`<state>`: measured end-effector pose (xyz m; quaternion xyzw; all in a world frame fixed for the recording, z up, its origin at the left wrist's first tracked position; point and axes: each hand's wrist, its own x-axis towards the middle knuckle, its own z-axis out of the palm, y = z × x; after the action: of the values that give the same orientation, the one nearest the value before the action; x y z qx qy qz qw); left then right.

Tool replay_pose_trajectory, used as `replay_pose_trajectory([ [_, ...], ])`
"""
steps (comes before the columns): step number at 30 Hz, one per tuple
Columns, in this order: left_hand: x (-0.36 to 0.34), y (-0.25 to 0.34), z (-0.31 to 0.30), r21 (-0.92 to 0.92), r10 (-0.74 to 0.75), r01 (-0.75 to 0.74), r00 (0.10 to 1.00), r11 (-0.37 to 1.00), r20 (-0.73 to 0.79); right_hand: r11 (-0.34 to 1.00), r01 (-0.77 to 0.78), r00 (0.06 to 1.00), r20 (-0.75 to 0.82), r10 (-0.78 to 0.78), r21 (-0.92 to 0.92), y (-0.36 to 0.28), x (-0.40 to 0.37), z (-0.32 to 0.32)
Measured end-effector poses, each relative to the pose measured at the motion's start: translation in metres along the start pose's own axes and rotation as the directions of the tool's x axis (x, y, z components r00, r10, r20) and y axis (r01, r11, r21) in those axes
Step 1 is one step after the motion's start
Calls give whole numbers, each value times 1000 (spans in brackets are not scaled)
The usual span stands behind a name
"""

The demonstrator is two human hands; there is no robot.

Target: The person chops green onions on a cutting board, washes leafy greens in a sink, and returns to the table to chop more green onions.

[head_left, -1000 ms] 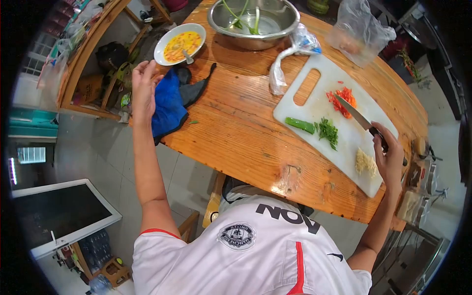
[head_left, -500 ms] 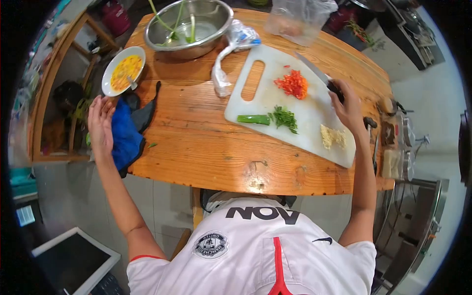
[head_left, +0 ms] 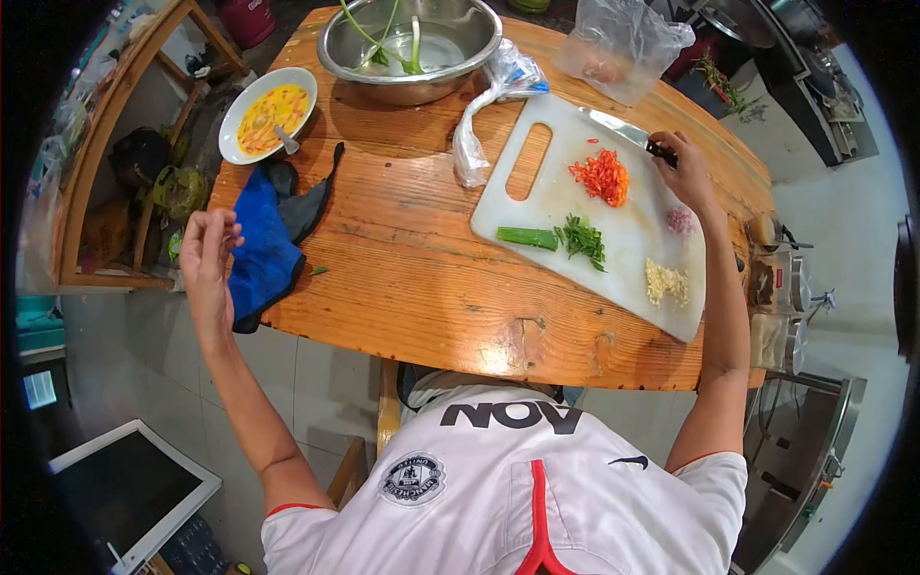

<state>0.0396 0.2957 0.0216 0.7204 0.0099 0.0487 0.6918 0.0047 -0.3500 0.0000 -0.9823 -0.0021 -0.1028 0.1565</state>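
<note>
My right hand (head_left: 685,172) is closed on the black handle of a kitchen knife (head_left: 616,126), whose blade lies at the far right edge of the white cutting board (head_left: 489,213). Chopped red chili (head_left: 602,178) sits just in front of the blade. Nearer to me are chopped greens (head_left: 583,241) beside a green stalk piece (head_left: 527,237), and minced garlic (head_left: 666,283). A small pinkish chopped heap (head_left: 681,221) shows beside my right wrist. My left hand (head_left: 208,259) hovers by a blue and black cloth (head_left: 264,240), fingers loosely bent, holding nothing.
A white bowl (head_left: 228,144) of yellow mixture with a spoon stands at the table's left edge. Behind are a steel basin (head_left: 412,91) with green stems, a knotted plastic bag (head_left: 470,153) and a clear bag (head_left: 628,53). Jars (head_left: 776,283) line the right side.
The view has shifted, moving the table items rightward. The knife has turned flatter across the board's far edge. The pinkish heap has come into sight, and my left hand's fingers have curled more.
</note>
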Motion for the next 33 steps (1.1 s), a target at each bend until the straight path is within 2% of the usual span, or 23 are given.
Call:
replay_pose_trajectory([
  [3,-12,0,1,-19,-5,5,1000,1000,1,1000,-14,999,-31,15,14,1,-4,-3],
  [5,-15,-3,3,2,14,-14,1000,1000,4,998,10,1000,1,-10,-59,4,-9,-4],
  [9,-28,10,38,204,158,-175,983,963,96,992,61,998,13,-60,-107,6,-20,-12],
  [11,-37,23,75,249,252,-290,952,924,174,988,30,991,-126,-49,-154,-3,-31,-23],
  [12,-43,30,95,338,262,-341,930,877,258,984,11,980,-194,-46,-176,-10,-38,-29],
  [13,-50,36,116,416,266,-397,902,818,340,992,-15,976,-219,-13,-125,-17,-46,-34],
  [15,-61,37,166,413,479,-721,684,556,549,998,-60,962,-267,53,-17,-37,-66,-43],
  [16,-67,31,195,309,468,-761,610,570,640,996,-87,964,-255,79,-21,-58,-80,-50],
  [17,-72,21,223,198,462,-791,518,579,719,929,-220,944,-175,279,297,-89,-116,-43],
  [19,-73,5,249,131,464,-818,441,560,768,747,-350,905,-3,426,566,-142,-153,-38],
  [21,-71,-4,259,136,416,-807,431,575,801,584,-418,860,96,502,696,-183,-177,-25],
  [27,-68,-19,266,187,350,-794,449,579,822,773,-292,937,5,350,563,-230,-195,16],
  [28,-67,-21,265,195,354,-791,461,580,814,781,-260,945,-19,328,568,-232,-195,25],
  [33,-74,-23,267,222,370,-777,504,589,781,805,-284,949,30,315,521,-235,-189,25],
])
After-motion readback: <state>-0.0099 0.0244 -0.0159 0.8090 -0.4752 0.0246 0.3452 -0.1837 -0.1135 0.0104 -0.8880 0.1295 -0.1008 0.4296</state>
